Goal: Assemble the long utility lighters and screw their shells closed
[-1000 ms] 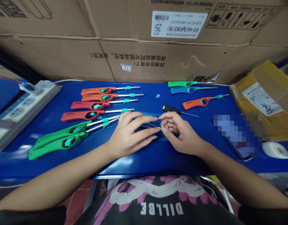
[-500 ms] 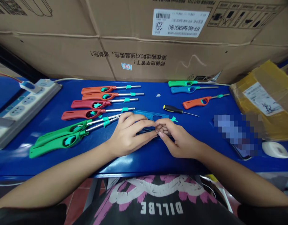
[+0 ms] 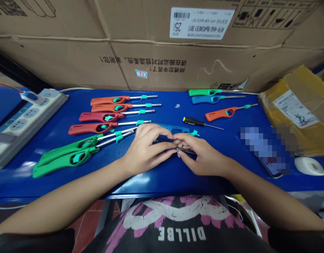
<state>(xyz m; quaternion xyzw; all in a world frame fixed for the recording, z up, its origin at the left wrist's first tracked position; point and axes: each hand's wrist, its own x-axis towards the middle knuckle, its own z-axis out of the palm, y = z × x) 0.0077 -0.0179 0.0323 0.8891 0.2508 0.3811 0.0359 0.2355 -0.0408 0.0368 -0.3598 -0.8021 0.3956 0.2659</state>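
My left hand and my right hand meet at the middle of the table, fingertips pinched together. Between them is a thin metal rod, seen only in part, running into my right palm. A small dark bit shows under my left index finger, too hidden to name. Just behind my hands lies an opened blue lighter casing, partly covered by my fingers. A loose teal piece rests at its right end.
Orange, red and green long-necked lighters lie at the left, more at the back right. A screwdriver and tiny metal bits sit behind. A power strip, yellow parcel, phone and white mouse flank the workspace.
The metal rod now shows between my fingers, where it was hidden before. My left fingers have spread a little apart; both hands stay in nearly the same place.
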